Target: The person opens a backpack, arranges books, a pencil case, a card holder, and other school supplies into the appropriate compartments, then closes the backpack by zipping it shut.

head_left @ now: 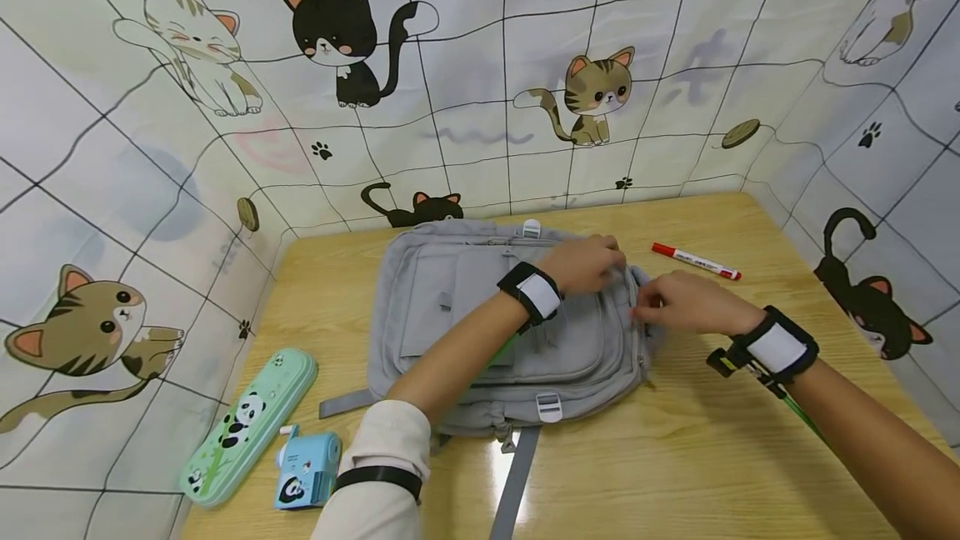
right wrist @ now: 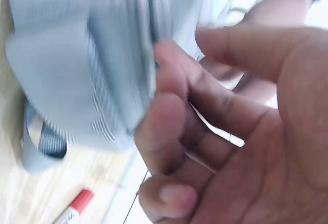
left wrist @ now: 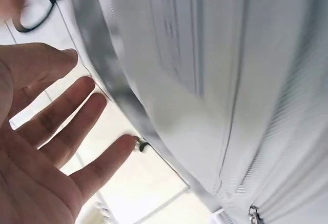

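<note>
Beyond both hands, white fabric walls (head_left: 675, 65) crossed by black grid lines and printed with cartoon cats and paw prints, closing in on three sides. Beneath the hands, a light wooden tabletop (head_left: 675, 457), glossy under soft, even overhead light.

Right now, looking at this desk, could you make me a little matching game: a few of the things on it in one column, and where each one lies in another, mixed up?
Things:
1. backpack
2. red marker
3. pencil case
4. pencil sharpener

Places:
A. near corner on the person's left, longest thing there, with pandas on its lid
B. middle of the desk, under both hands
C. far side, to the right of the bag, lying alone
D. near edge, just right of the green case

Pairs: 1-B, 2-C, 3-A, 4-D
</note>
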Demonstrator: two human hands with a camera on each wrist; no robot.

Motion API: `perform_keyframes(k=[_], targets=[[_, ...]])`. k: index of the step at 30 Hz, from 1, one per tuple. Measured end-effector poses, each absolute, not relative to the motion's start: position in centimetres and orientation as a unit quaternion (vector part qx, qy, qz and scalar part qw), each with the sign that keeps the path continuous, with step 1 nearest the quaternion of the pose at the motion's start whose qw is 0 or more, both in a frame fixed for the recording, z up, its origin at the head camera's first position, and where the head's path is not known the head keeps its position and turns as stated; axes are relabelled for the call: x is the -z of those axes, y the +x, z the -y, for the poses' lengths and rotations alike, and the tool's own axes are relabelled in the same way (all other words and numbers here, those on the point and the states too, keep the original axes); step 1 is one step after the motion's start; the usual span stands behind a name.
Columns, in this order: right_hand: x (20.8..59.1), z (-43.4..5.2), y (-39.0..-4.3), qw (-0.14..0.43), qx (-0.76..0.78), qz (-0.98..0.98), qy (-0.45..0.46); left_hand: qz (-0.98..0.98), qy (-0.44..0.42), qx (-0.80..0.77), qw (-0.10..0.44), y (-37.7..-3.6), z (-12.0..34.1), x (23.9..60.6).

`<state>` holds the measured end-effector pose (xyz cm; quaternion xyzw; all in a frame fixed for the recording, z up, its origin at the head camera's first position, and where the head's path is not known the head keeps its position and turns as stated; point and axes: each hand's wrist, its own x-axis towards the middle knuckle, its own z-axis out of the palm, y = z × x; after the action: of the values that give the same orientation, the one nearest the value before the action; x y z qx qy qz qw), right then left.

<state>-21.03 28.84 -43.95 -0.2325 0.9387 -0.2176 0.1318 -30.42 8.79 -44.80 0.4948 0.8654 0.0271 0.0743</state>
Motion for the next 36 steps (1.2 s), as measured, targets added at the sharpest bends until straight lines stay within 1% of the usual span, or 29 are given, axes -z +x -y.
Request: perform_keyframes(k=[5,9,13,16,24,32,36], targets=[[44.1,-30.1,-24.3,0.102,0.203,-0.960,-0.166,-0.832,0.550,-0.003,0.067,-26.9,-8.4,44.1],[44.7,-30.7,-26.1,0.113,0.212,-0.960,-0.145,-0.800,0.595,0.027,0.071,-23.9,-8.6,44.4],[45.4,-30.9,-27.2,0.130,0.225,-0.956,-0.140,-0.764,0.638,0.047,0.085,-21.3,-9.1,44.8],[45.9,-30.7,-27.6,0.134,0.230,-0.954,-0.138,-0.751,0.652,0.070,0.072,-20.0,-9.5,45.2],[46.5,-29.6,-28.0,0.136,0.235,-0.953,-0.135,-0.756,0.641,0.130,0.019,-18.3,-9.8,46.5],[46.5,-28.5,-28.1,0.130,0.242,-0.949,-0.155,-0.764,0.622,0.168,-0.034,-17.8,-9.6,47.0],[46.8,-28.0,-28.1,0.131,0.246,-0.947,-0.160,-0.774,0.604,0.182,-0.048,-17.4,-9.7,47.3]])
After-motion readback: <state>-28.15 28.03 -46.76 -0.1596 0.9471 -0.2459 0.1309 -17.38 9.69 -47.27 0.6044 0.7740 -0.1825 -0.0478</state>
